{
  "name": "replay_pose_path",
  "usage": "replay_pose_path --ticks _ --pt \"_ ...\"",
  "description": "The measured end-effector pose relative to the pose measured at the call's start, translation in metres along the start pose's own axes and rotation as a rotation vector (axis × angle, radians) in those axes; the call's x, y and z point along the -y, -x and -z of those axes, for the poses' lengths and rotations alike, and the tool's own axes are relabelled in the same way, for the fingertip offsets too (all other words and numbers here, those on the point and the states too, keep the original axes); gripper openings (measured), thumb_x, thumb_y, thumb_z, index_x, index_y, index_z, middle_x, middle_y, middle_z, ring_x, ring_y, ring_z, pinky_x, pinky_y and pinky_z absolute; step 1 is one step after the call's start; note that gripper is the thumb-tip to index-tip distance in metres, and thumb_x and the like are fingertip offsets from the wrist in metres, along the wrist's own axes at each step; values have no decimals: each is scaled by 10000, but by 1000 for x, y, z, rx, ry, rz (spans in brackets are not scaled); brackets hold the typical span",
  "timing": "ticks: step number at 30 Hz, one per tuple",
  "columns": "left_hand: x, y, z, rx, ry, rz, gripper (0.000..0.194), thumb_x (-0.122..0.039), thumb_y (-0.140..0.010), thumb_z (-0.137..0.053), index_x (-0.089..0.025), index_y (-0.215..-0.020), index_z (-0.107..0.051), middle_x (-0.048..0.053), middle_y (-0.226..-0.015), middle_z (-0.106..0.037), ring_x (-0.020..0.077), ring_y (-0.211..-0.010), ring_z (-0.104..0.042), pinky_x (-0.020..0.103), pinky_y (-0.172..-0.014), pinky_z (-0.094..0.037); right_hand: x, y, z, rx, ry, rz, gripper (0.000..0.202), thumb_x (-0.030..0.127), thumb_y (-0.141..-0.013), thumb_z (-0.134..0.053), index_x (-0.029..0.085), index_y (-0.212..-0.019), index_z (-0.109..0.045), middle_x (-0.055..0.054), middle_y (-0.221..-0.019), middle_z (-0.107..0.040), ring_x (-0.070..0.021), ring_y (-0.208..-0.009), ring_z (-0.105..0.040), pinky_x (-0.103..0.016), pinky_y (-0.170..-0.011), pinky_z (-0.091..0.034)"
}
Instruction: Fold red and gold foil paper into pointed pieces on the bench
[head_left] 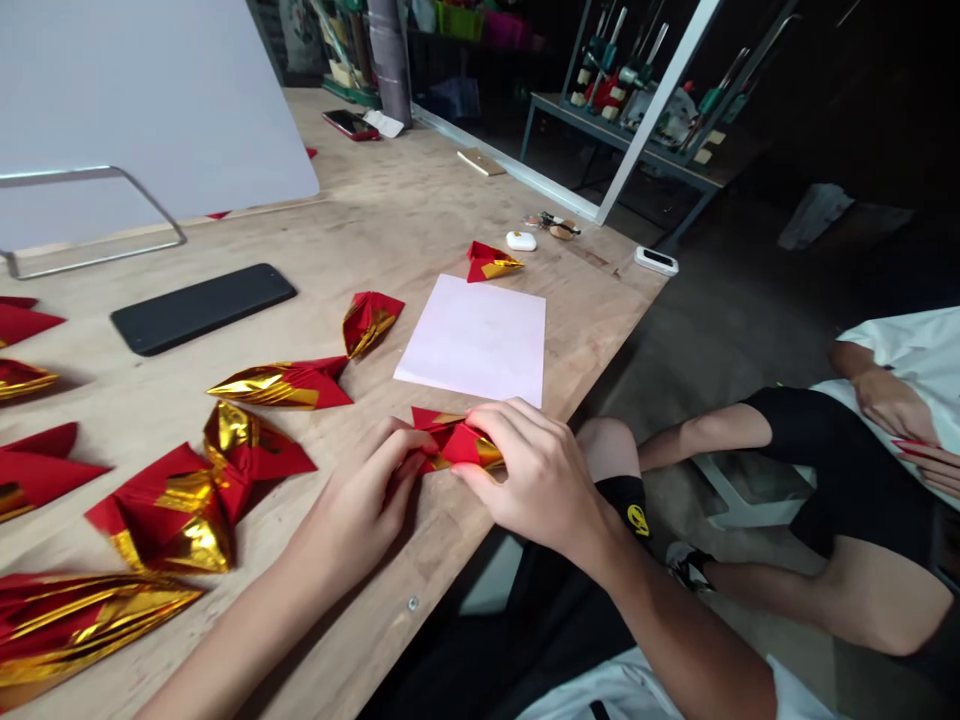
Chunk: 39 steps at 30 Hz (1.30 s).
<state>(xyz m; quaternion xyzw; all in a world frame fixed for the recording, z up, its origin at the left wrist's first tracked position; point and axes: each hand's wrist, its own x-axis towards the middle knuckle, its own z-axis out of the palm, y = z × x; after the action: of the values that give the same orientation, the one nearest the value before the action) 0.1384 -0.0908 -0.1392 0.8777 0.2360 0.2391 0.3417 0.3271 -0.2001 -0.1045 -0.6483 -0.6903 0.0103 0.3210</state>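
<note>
Near the front edge of the table, a red and gold folded paper piece [452,442] is gripped from both sides. My left hand [375,485] pinches its left end, the fingers curled and closed. My right hand [529,465] holds its right end between thumb and fingers, partly covering it. Just beyond the hands lies a white sheet of paper [480,335]. Closest on the left are similar folded papers: a pointed one [289,383], a smaller upright one [371,322] and a wider one [176,505]. Another small one [491,262] sits behind the sheet.
A black phone [204,308] lies at left, near a metal wire frame [97,265] and large white board [142,100]. At the back are a red-edged phone [351,125], white earbud case [521,241] and glasses [555,225]. A seated person [825,470] is at right, beyond the table edge.
</note>
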Motion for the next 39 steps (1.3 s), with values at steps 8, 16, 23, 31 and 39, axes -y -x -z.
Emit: replay_pose_path --ticks 8,16,23,31,39 --pt "0 1 1 31 -7 -48 190 -148 -1027 -413 -218 -1061 -587 19 -1023 -577 128 -899 -611 224 -808 -486 -9 1 2 -9 44 145 99 222 -944 -692 172 -1029 -683 -101 -1141 -726 -244 -1050 -678 -366 -905 -562" --pt "-1 -1 3 51 28 -107 206 -93 -1003 -422 -210 -1008 -592 14 -1007 -554 122 -889 -578 215 -803 -471 -2 6 -4 -70 -1 -30 208 241 -887 -770 179 -1077 -712 -64 -1086 -740 -232 -1026 -695 -352 -925 -575" --pt "0 0 3 31 49 -120 204 -95 -1003 -440 -213 -1005 -607 13 -1003 -551 120 -878 -574 218 -803 -471 2 13 -3 -147 103 39 215 188 -915 -708 153 -1128 -700 -114 -1106 -735 -261 -1020 -697 -396 -899 -598" --pt "3 0 -2 -5 59 -56 171 -143 -1017 -448 -216 -1073 -592 30 -1003 -611 146 -913 -631 245 -810 -499 -6 26 9 -191 35 219 409 145 -854 -777 141 -1243 -653 -143 -1174 -728 -288 -1107 -674 -446 -945 -604" --pt "-3 0 -3 7 -9 22 105 -203 -1016 -456 -208 -1025 -561 33 -965 -612 179 -859 -635 314 -767 -513 -17 25 4 -114 24 250 398 183 -868 -775 167 -1245 -648 -134 -1168 -734 -293 -1099 -689 -452 -943 -618"
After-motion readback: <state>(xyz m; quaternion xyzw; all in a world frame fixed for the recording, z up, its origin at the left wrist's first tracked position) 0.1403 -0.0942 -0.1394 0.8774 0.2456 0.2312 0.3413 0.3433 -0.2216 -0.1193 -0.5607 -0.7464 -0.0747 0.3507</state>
